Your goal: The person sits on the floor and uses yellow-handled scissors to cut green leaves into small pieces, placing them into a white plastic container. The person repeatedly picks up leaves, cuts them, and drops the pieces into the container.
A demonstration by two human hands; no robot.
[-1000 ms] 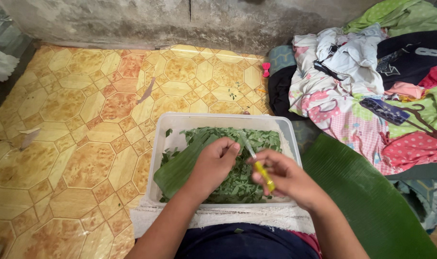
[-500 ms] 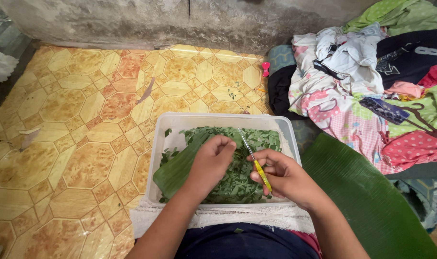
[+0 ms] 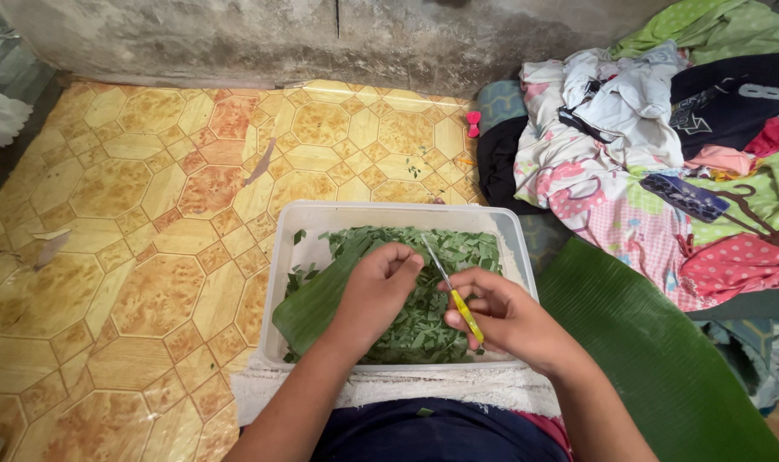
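Both hands worked over the white tub [image 3: 280, 282]: the left hand [image 3: 379, 287] pinched a folded banana leaf [image 3: 316, 299], the right hand [image 3: 500, 318] gripped yellow-handled scissors [image 3: 454, 297]. Cut green pieces [image 3: 423, 321] already covered the tub's bottom, though much of that leaf remained whole. Another large leaf [image 3: 646, 351] lay at four o'clock, a clothes heap [image 3: 663, 145] at two o'clock; nothing blocked the cutting.

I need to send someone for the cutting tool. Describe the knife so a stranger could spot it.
Find the white plastic tub of chopped green leaves on the patterned floor. Above it, the right hand holds the small knife. Its yellow handle and thin metal blade stand out against all the green.
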